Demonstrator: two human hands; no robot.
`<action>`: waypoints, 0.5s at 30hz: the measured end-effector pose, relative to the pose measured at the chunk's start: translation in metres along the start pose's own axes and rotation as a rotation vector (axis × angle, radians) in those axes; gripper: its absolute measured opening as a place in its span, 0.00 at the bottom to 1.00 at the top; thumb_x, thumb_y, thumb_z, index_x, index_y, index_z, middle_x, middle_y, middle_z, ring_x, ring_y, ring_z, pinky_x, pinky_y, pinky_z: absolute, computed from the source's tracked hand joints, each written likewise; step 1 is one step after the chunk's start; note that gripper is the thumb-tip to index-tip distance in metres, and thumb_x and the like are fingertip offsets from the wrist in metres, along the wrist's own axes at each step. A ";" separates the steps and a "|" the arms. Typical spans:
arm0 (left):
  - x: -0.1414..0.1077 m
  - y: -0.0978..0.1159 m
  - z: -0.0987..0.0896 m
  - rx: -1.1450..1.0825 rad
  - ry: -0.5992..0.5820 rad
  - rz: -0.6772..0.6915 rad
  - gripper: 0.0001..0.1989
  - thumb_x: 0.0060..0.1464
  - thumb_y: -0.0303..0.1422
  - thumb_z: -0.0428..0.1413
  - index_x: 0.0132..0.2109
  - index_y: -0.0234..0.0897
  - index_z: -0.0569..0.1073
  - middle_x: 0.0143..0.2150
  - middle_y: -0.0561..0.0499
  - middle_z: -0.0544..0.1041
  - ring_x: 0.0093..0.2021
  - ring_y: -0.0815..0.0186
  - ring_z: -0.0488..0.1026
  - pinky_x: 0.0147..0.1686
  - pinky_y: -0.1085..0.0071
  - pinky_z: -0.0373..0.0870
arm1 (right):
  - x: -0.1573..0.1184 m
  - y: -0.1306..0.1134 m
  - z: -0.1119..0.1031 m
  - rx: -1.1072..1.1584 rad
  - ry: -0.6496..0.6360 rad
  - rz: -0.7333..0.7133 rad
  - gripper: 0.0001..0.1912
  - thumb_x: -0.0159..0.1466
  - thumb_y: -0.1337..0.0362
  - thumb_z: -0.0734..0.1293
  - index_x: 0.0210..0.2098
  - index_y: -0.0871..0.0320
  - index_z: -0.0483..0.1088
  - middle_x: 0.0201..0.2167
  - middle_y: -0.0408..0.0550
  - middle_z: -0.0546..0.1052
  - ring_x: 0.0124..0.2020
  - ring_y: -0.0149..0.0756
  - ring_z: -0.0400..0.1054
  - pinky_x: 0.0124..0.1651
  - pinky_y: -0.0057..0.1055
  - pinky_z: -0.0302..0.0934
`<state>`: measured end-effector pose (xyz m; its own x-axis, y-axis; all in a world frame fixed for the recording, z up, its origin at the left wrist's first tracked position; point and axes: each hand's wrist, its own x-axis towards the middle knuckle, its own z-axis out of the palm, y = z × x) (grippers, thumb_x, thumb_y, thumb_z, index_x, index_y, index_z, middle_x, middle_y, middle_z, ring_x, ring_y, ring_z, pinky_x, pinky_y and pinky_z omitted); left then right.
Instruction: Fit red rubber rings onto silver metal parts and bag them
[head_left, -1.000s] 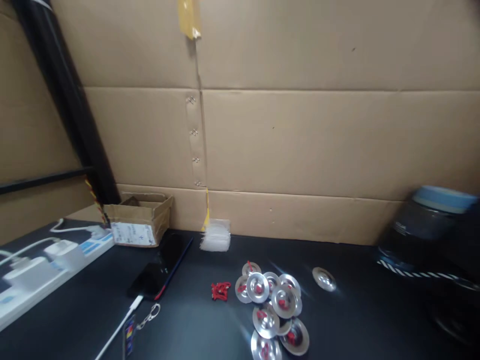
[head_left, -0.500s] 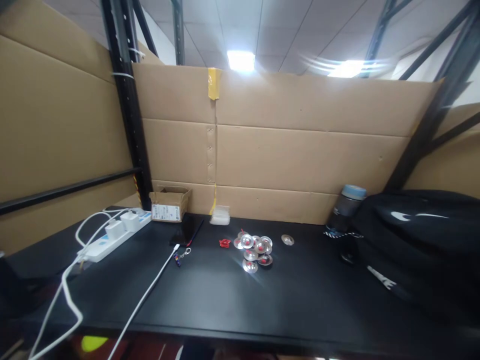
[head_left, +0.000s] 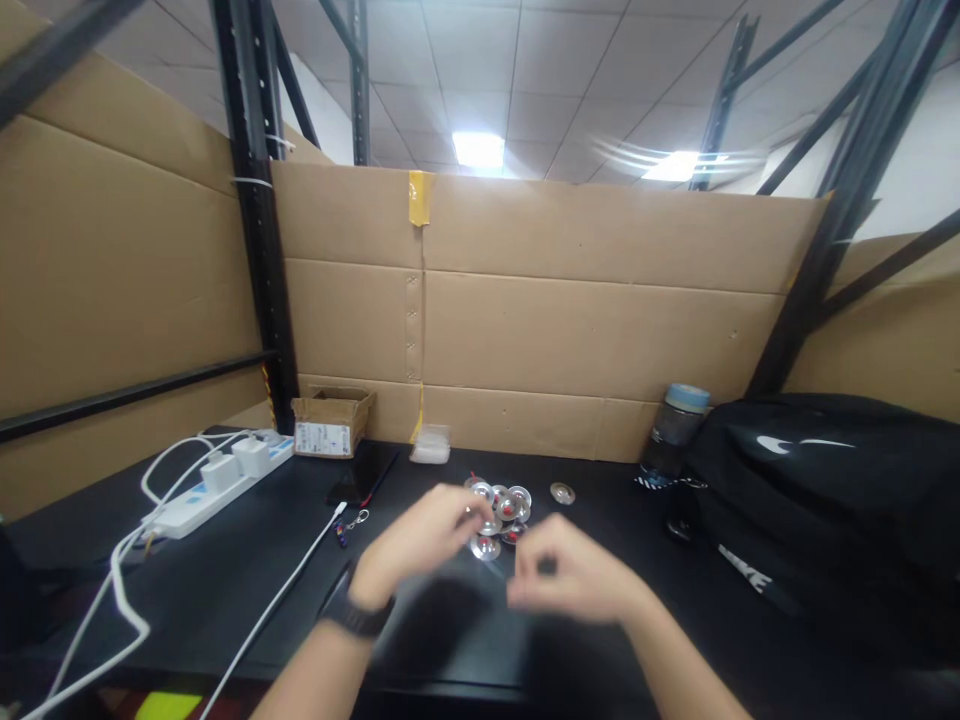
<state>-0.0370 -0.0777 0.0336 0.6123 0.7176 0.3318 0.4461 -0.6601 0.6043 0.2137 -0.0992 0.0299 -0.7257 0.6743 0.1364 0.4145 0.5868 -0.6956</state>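
A loose pile of shiny round metal discs with red centres (head_left: 507,508) lies on the black table top (head_left: 465,640). My left hand (head_left: 420,540), with a dark band (head_left: 360,612) at the wrist, reaches in from the left. Its curled fingers are at the pile's left side and cover part of it; whether they touch a disc I cannot make out. To the lower right of the pile, my right hand (head_left: 574,570) is held above the table with bent fingers. Motion smears both hands' fingers. One more metal disc (head_left: 562,493) lies apart, right of the pile.
Left are a white power strip (head_left: 217,490) with cables, a small cardboard box (head_left: 332,425), a dark phone (head_left: 364,472) and a keyring (head_left: 352,525). A clear packet (head_left: 430,445) lies by the back cardboard wall (head_left: 525,330). A bottle (head_left: 675,435) and black bag (head_left: 810,500) stand right.
Both my hands have come into view from below, the left one over the pile's left side. The view has shifted slightly. The red bundle left of the pile is now hidden.
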 end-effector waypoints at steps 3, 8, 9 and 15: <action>0.061 -0.029 -0.007 0.268 -0.033 -0.010 0.10 0.55 0.23 0.55 0.41 0.37 0.80 0.34 0.50 0.80 0.35 0.64 0.76 0.37 0.72 0.68 | 0.053 0.035 -0.038 -0.081 0.493 0.087 0.29 0.66 0.44 0.63 0.18 0.57 0.59 0.18 0.39 0.64 0.22 0.28 0.55 0.26 0.28 0.46; 0.072 -0.063 0.014 0.360 0.091 0.026 0.12 0.59 0.24 0.53 0.42 0.40 0.80 0.41 0.49 0.78 0.41 0.64 0.76 0.42 0.72 0.68 | 0.077 0.097 -0.053 -0.231 0.727 0.092 0.29 0.72 0.46 0.53 0.20 0.56 0.58 0.18 0.40 0.63 0.22 0.31 0.56 0.30 0.30 0.49; 0.068 -0.067 0.017 0.382 0.105 0.053 0.12 0.60 0.25 0.52 0.44 0.42 0.80 0.42 0.50 0.78 0.42 0.64 0.76 0.42 0.73 0.68 | 0.073 0.105 -0.052 -0.237 0.741 0.080 0.27 0.73 0.48 0.52 0.23 0.56 0.62 0.20 0.41 0.66 0.24 0.32 0.59 0.31 0.29 0.51; 0.063 -0.076 0.020 0.504 0.049 0.089 0.08 0.61 0.30 0.56 0.41 0.43 0.80 0.40 0.51 0.79 0.43 0.63 0.76 0.44 0.72 0.67 | 0.062 0.115 -0.049 -0.247 0.662 0.080 0.22 0.71 0.53 0.57 0.27 0.57 0.72 0.25 0.44 0.75 0.29 0.35 0.68 0.36 0.28 0.56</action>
<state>-0.0193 0.0131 -0.0064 0.6364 0.6551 0.4073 0.6599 -0.7358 0.1522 0.2438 0.0319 -0.0069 -0.2345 0.8045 0.5457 0.6222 0.5555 -0.5516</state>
